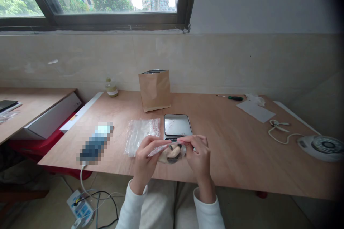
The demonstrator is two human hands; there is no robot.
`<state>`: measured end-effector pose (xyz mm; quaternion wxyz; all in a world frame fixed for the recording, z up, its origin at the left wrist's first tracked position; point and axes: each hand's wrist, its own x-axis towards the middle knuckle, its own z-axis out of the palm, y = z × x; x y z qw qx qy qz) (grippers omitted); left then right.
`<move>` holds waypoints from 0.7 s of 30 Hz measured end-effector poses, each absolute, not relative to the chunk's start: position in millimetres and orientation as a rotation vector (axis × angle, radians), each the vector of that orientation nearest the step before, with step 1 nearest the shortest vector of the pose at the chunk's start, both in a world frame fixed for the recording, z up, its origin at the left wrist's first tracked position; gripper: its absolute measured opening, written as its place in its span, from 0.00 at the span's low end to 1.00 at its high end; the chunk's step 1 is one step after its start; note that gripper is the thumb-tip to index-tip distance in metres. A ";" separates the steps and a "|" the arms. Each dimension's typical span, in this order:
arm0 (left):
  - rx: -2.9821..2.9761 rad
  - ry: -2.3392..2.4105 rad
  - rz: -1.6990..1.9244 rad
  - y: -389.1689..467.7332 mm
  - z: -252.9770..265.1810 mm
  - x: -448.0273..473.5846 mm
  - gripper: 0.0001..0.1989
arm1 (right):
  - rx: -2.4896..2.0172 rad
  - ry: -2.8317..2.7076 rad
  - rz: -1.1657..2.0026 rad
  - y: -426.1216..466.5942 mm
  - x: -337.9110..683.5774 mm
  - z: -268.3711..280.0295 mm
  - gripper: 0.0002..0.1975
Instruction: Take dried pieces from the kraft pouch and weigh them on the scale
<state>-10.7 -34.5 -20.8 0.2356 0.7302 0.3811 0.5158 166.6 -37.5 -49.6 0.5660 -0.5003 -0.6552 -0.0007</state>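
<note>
We have a small clear bag point(173, 153) right between our two hands, close to our side of the surface point(228, 150). Our left hand point(145, 158) pinches one end of its top edge, and our right hand point(199, 158) pinches the other end. No hand is closer to it than the other, since both touch it. The long way of the bag goes from side to side, from one hand to the other. Its top edge slants a little, with the left end nearer to us. The bag is just on our side of the flat scale point(177, 125), and hides a bit of the scale's front. We cannot tell if the bottom of the bag rests on the surface.

Inside the small clear bag we see chunky bits, some pale and some dark. We cannot tell what they are. On the shiny top of the scale we see a few tiny specks. A pile of flat, see-through bags point(141, 132) lies to the left of the scale. Behind the scale, a brown paper bag point(155, 91) stands up with its mouth open, but we cannot see what is down inside.
</note>
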 end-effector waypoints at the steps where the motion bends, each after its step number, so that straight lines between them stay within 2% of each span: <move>1: 1.980 1.036 1.418 -35.1 -20.4 -10.1 0.10 | -1.168 -1.551 0.013 -37.3 167.4 -49.8 0.12; 5: 1.841 1.068 1.454 -36.3 -19.9 -11.9 0.11 | -1.160 -1.612 0.177 -36.6 177.6 -49.5 0.07; 8: 1.701 1.111 1.498 -36.6 -20.9 -13.3 0.13 | -1.202 -1.615 0.279 -37.2 187.7 -50.8 0.10; 12: 1.462 1.169 1.473 -37.9 -22.8 -9.5 0.23 | -1.239 -1.590 0.346 -37.6 194.8 -55.4 0.16; 16: 1.166 1.229 1.542 -35.4 -23.9 -10.0 0.33 | -1.293 -1.506 0.391 -37.7 200.2 -60.2 0.16; 21: 1.180 1.252 1.540 -31.2 -21.6 -16.2 0.27 | -1.337 -1.406 0.497 -45.6 206.0 -52.1 0.16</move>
